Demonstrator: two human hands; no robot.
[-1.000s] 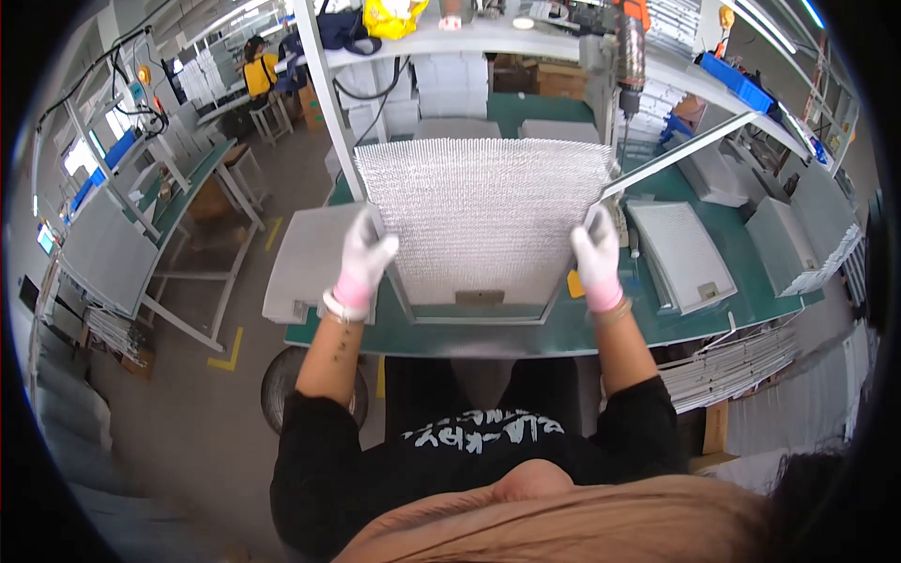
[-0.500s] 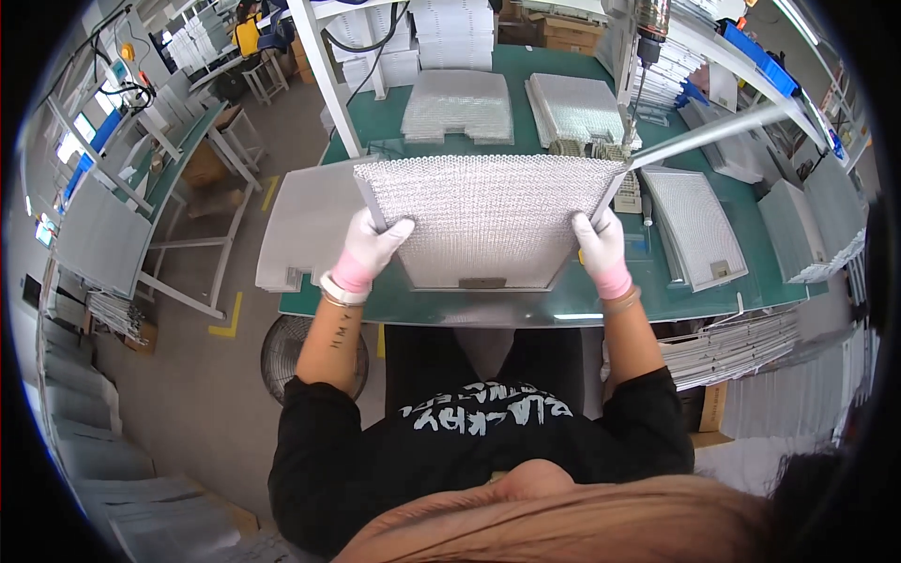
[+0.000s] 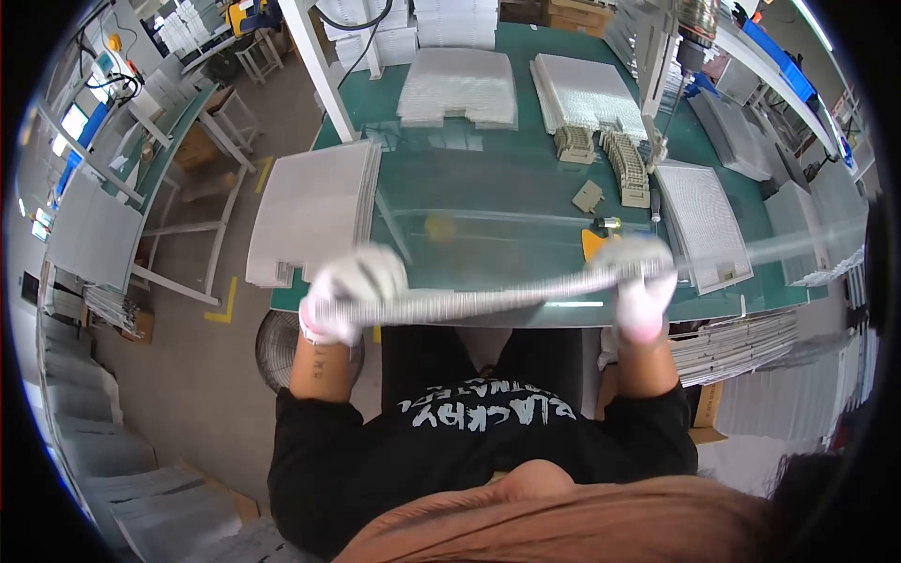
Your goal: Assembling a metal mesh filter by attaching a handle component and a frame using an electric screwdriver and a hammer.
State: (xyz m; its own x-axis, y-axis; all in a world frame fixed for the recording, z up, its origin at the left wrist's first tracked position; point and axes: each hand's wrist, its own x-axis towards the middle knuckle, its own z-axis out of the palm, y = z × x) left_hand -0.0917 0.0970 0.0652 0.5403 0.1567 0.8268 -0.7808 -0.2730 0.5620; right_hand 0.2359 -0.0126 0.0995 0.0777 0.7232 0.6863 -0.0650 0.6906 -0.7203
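Observation:
Between my hands, above the front edge of the green table (image 3: 441,197), is a silver mesh panel (image 3: 488,298), seen nearly edge-on and smeared by motion. My left hand (image 3: 357,286), in a white glove with a pink cuff, is closed on its left end. On the other end, my right hand (image 3: 643,277) grips it, gloved the same way. The right end sits a little higher than the left. Close to my right hand lie an orange piece (image 3: 592,246) and a small green-tipped tool (image 3: 607,223).
Stacked panels (image 3: 310,211) lie at the left, with more stacks (image 3: 458,84) at the back. Beige plastic parts (image 3: 624,169) stand in rows near a dark-handled screwdriver (image 3: 655,205). A power driver (image 3: 696,28) hangs above right. A mesh panel (image 3: 706,225) lies at the right.
The mesh panel has come down toward me and turned from face-on to nearly edge-on. Both hands moved lower and slightly outward, still holding it.

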